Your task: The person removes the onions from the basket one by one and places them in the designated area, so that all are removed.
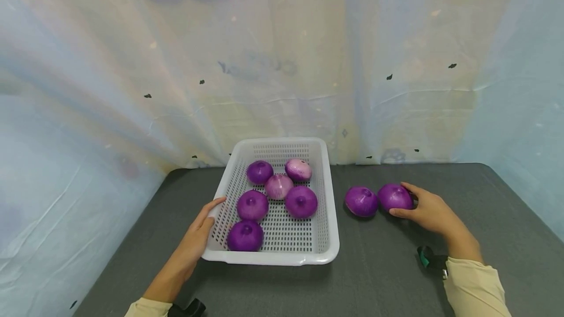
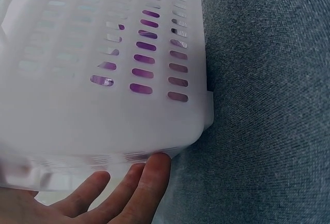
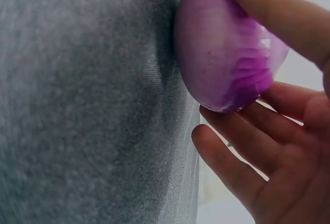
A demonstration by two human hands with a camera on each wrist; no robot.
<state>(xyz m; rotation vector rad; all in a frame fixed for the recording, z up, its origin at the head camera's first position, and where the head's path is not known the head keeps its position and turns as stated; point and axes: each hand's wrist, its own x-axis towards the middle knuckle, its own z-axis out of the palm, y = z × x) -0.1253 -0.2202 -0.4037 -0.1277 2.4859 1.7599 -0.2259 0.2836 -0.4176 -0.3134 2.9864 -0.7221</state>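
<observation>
My left hand [image 1: 196, 236] grips the left rim of a white perforated plastic basket [image 1: 329, 209]. In the left wrist view its fingers [image 2: 154, 175] touch the basket's outer wall below the rim. Several purple onions lie in the basket, among them a paler onion [image 1: 279, 187] and a dark one [image 1: 245, 236] at the near left. To the right, my right hand [image 1: 434, 212] holds a purple onion [image 1: 394, 197] between thumb and fingers, at the table surface. Another purple onion [image 1: 361, 201] sits just left of the held one.
Everything stands on a dark grey cloth-covered table [image 1: 374, 273]. A pale patterned curtain [image 1: 282, 62] hangs behind it and along the sides. Dark straps [image 1: 434, 258] are on both wrists, by the cream sleeves.
</observation>
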